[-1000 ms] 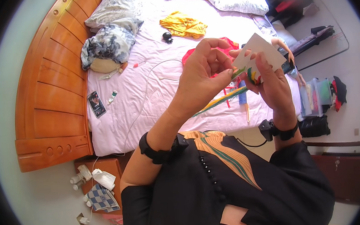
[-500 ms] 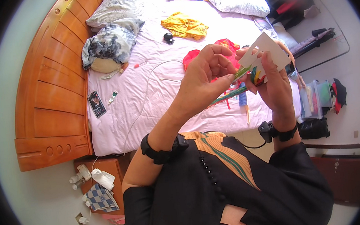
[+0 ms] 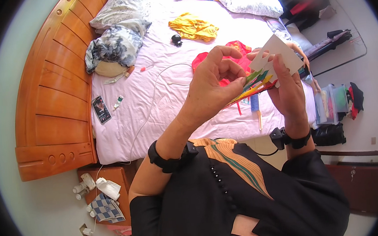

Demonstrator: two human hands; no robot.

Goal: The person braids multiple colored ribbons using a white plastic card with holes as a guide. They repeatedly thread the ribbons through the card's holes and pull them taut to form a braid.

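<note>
Headboard: carved wooden headboard (image 3: 54, 93) along the bed's left side.
Phone: smartphone (image 3: 101, 110) on the pink bedsheet (image 3: 154, 132), a small white-and-green tube (image 3: 118, 102) just beside it.
Pillow: black-and-white patterned pillow (image 3: 123, 43) near the headboard.
Yellow cloth: crumpled yellow cloth (image 3: 194, 27) farther up the bed, a round black object (image 3: 176, 40) near it.
Left hand: the left hand (image 3: 209, 87), raised over the bed, pinches a light green strand between thumb and forefinger.
Threads: coloured threads (image 3: 251, 92) in green, teal, yellow and red, stretching between the two hands, slanting down leftward from the card.
Brush: blue brush (image 3: 255, 104) with a pale handle, on the bed below the threads.
Card: white card (image 3: 283, 50), tilted, above the right palm.
Right hand: the right hand (image 3: 288, 88) grasps the card between thumb and fingers.
Storage: clear plastic box (image 3: 330, 102) right of the bed.
</note>
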